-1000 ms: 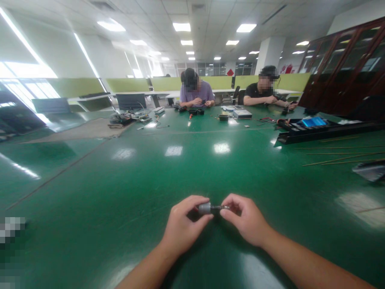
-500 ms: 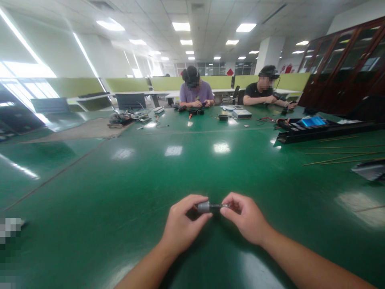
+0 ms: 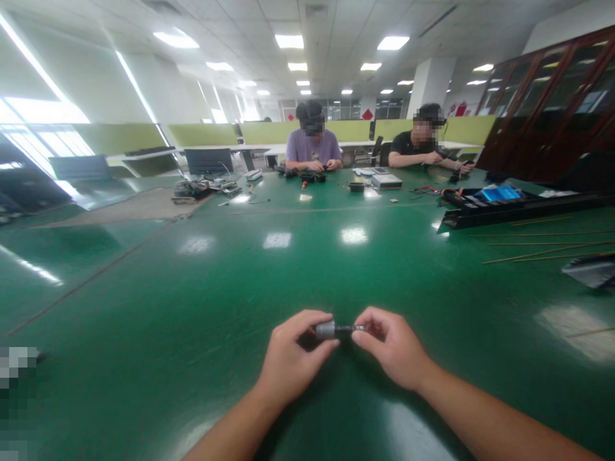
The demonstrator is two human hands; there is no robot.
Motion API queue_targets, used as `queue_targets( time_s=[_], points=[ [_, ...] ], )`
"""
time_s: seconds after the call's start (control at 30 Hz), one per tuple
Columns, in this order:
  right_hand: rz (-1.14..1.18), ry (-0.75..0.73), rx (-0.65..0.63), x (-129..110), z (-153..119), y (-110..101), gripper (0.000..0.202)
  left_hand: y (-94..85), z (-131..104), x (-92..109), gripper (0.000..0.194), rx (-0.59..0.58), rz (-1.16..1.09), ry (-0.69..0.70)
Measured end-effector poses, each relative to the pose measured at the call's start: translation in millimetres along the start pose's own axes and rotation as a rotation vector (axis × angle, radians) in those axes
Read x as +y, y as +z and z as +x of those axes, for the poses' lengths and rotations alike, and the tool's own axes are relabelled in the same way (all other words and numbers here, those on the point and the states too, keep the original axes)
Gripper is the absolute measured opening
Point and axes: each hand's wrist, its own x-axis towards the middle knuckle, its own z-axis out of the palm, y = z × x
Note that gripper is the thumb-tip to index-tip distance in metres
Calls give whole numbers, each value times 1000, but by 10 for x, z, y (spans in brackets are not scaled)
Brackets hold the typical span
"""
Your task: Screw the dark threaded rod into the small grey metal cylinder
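The left hand [image 3: 291, 358] grips a gray cylinder [image 3: 325, 330], the right hand [image 3: 396, 352] pinches its shaft's metal end, both practically unmoved over the green tabletop [image 3: 216, 301]; beyond, the purple-shirted person's [image 3: 314, 148] head has lifted slightly.

Text check: you have no readable lettering, brand or number anywhere in view. Part [image 3: 325, 330] you hold, 12 o'clock, close in: surface too small and soft to show any marking. Blue pack [image 3: 501, 194], between 1 and 2 o'clock: printing, if any, not resolved. Far off, just past 12 o'clock from you, red diamond [image 3: 368, 114]: shape and colour only, any character too small to tell. Red sign [image 3: 462, 109] on the far wall, about 1 o'clock: blurred, illegible.
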Motion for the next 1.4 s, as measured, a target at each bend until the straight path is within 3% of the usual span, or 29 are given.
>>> queue_targets(
  time_s=[1.4],
  points=[
    [86,10,7,67,24,-17,10,-10,8,17,26,4,10,-21]
  ],
)
